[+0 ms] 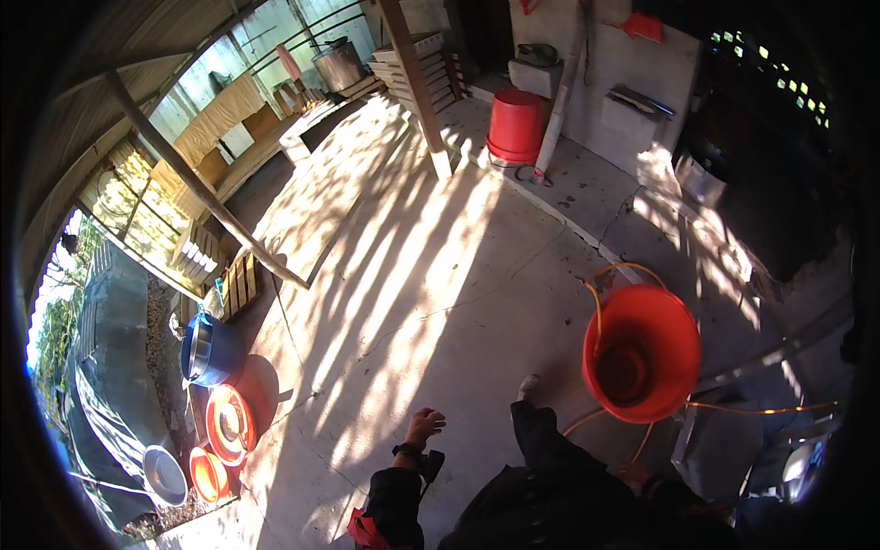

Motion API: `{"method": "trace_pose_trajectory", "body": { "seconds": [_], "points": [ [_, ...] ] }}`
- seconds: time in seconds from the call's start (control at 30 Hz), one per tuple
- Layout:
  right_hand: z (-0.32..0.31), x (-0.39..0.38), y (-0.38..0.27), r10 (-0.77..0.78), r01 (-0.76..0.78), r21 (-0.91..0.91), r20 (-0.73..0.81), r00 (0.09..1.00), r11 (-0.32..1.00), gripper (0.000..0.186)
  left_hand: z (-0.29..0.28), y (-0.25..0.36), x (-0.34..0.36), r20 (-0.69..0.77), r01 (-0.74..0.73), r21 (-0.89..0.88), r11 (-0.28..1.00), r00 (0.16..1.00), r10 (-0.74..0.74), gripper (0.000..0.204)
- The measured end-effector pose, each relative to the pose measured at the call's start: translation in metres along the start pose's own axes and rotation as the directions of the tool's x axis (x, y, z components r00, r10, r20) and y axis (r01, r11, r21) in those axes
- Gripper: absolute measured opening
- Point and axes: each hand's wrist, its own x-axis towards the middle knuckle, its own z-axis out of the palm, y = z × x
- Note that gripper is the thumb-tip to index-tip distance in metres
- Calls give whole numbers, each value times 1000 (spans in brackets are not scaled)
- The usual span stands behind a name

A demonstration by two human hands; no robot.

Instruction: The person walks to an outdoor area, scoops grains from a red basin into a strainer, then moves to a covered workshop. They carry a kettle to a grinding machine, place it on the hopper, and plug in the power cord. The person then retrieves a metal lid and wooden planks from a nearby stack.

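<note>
A large red bucket [674, 335] stands to my right, its mouth towards me, and its inside looks dark. A yellow hose [763, 409] runs over the rim into it and along the floor beside it. My left hand [424, 427] hangs over the concrete floor in front of me, fingers loosely bent and a little apart, with nothing in them. A dark watch [406, 450] is on that wrist. Below the bucket, near the hose, my right hand [634, 474] is in deep shadow; its fingers are hard to make out.
A second red bucket [516, 126] stands on the raised ledge by a pipe. A blue tub [211, 348], orange basins [209, 475] and a grey basin [165, 477] line the left edge. Wooden posts [206, 192] rise from the floor. A metal pot [701, 177] sits at the right.
</note>
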Motion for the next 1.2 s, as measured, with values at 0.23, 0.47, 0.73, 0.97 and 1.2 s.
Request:
{"method": "trace_pose_trajectory", "body": {
  "seconds": [0.23, 0.47, 0.73, 0.97, 1.2],
  "points": [
    [-140, 184, -236, 285, -187, 662, -42, 958, 726, 23, -19, 139, 133, 70, 126, 2, 992, 990, -126, 21],
    [-282, 388, -470, -54, 60, 8, -327, 943, 998, 19, -108, 151, 249, 4, 346, -34, 938, 938, -346, 23],
    [-340, 538, -545, 54, 80, 317, -392, 918, 945, 15, -185, 328, 489, -93, 282, -20, 959, 955, -282, 16],
    [-408, 634, -525, 335, -265, 462, -74, 939, 846, 24, -135, 601, 679, 68, 5, 186, 982, 998, -18, 18],
    [-540, 744, -580, 91, -70, 188, -106, 990, 980, 22, -51, 736, 796, 195, -122, 161, 979, 977, 89, 19]
  ]
}}
